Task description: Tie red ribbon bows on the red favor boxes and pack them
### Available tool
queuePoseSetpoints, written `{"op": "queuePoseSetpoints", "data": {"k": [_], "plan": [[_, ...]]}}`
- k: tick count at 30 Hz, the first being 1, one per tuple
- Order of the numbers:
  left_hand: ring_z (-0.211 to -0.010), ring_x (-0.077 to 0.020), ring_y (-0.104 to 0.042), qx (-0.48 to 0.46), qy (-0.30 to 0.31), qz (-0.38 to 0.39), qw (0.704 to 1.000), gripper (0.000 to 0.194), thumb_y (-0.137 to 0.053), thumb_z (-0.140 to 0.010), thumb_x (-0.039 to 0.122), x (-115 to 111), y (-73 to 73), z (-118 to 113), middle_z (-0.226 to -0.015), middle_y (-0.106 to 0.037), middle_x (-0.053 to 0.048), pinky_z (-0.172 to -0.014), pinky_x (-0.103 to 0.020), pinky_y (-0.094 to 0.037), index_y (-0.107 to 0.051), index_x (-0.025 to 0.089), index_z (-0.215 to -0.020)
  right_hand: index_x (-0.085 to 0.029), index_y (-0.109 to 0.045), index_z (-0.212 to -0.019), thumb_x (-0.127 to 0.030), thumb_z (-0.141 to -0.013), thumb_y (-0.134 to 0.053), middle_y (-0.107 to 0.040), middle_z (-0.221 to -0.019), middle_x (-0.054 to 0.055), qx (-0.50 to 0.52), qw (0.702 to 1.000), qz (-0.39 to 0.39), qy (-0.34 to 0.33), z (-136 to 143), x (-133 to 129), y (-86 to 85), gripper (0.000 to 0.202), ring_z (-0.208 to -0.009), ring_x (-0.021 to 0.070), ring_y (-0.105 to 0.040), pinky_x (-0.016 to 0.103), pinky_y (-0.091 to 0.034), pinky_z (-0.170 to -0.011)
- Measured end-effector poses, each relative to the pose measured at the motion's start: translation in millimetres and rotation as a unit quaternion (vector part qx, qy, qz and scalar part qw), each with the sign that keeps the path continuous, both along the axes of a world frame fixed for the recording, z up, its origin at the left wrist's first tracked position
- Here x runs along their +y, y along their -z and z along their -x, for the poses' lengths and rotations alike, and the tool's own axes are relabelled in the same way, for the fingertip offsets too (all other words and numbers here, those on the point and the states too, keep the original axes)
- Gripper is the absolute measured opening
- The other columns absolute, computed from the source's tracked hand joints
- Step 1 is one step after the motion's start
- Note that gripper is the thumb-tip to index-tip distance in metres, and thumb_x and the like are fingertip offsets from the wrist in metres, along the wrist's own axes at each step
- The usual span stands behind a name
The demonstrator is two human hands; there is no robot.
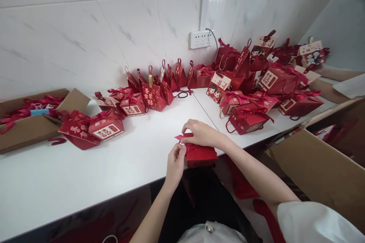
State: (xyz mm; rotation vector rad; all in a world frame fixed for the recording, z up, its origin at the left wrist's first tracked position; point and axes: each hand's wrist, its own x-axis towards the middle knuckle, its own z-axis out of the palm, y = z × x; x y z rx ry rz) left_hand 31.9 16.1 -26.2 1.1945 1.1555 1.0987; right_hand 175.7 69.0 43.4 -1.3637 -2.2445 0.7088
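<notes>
A small red gift box (202,156) sits at the front edge of the white table (137,163), partly covered by my hands. A pink-red ribbon (179,137) lies across its top, one end sticking out to the left. My left hand (176,161) is at the box's left side, thumb and forefinger pinched on the ribbon. Over the top of the box arches my right hand (201,133), its fingers bent down and closed at the ribbon close to my left fingertips. The exact grip of the right fingers is partly hidden.
Finished-looking red boxes (248,118) with bows crowd the right side. Triangular red boxes (154,95) with loops line the wall below a power socket (201,39). Left stands a carton (25,134) of ribbons; another carton (316,163) is at right. Another person's forearms (339,74) show far right.
</notes>
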Motion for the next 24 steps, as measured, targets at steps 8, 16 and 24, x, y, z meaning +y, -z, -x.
{"op": "queuePoseSetpoints", "data": {"k": [8, 16, 24], "plan": [[-0.071, -0.0144, -0.047, 0.071, -0.012, -0.068, 0.995, 0.013, -0.054, -0.082, 0.031, -3, -1.5, 5, -0.076, -0.048, 0.001, -0.067, -0.026, -0.039, -0.049, 0.02, -0.079, -0.02, -0.065, -0.072, -0.018, -0.079, -0.059, -0.069, -0.076, 0.002, 0.024, 0.999, 0.028, 0.023, 1, 11, 3.9, 0.009, -0.071, 0.0166, -0.062, 0.026, -0.043, -0.068], [-0.113, -0.0215, -0.039, 0.286, 0.105, -0.298, 0.905, 0.042, -0.037, -0.082, 0.003, 2, -9.4, 7, -0.118, -0.045, -0.007, -0.098, -0.04, -0.037, -0.063, 0.027, -0.105, -0.02, -0.066, -0.068, -0.019, -0.076, -0.06, -0.071, -0.074, 0.001, 0.044, 0.995, 0.047, 0.08, -4, 14, 7.5, 0.011, -0.069, 0.0153, -0.063, 0.024, -0.042, -0.064], [-0.112, -0.0222, -0.041, 0.313, 0.121, -0.298, 0.894, 0.046, -0.037, -0.082, 0.002, 4, -11.2, 7, -0.118, -0.048, -0.006, -0.098, -0.042, -0.04, -0.065, 0.027, -0.11, -0.019, -0.064, -0.067, -0.024, -0.078, -0.062, -0.07, -0.071, 0.005, 0.046, 0.988, 0.047, 0.139, 0, 14, 11.5, 0.012, -0.068, 0.0178, -0.062, 0.026, -0.041, -0.063]]}}
